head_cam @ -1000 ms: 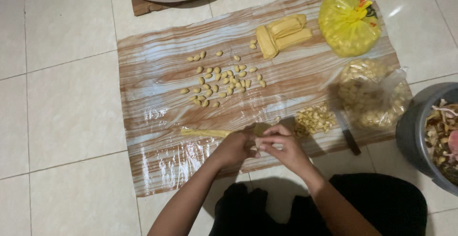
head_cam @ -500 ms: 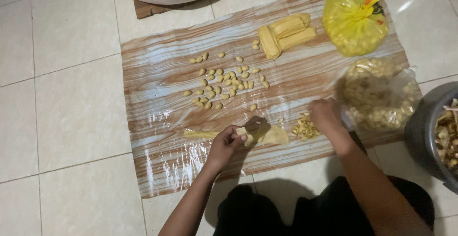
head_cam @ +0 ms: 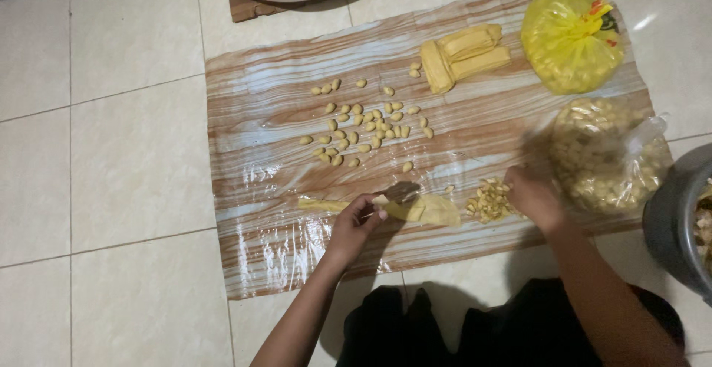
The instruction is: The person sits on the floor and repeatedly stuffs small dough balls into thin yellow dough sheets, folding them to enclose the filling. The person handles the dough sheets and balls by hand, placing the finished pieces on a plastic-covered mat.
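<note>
Yellow dough everywhere on this one. Biggest change from a second ago: both hands were bunched together over the flat sheet of dough near the front edge of the brown-and-white marbled plastic mat, and now they've split up. The right hand has swung out to the side and sits on the little heap of chopped filling, just beside the clear bag of pale pieces. Fingers are curled down into the heap, so it looks like it's pinching some up, but I honestly can't tell if anything is in the grip.

The left hand stayed put and is pinching the near edge of that dough sheet between thumb and fingertips, keeping it flat on the mat. The sheet itself hasn't budged since half a second ago.

So my read is we're in the filling step: one hand anchors the wrapper, the other fetches what goes inside.

Further back, the scatter of small shaped pieces lies in the middle of the mat, with the stack of folded dough strips and the knotted yellow bag behind. A dark bucket sits at the far right on the tile floor.
</note>
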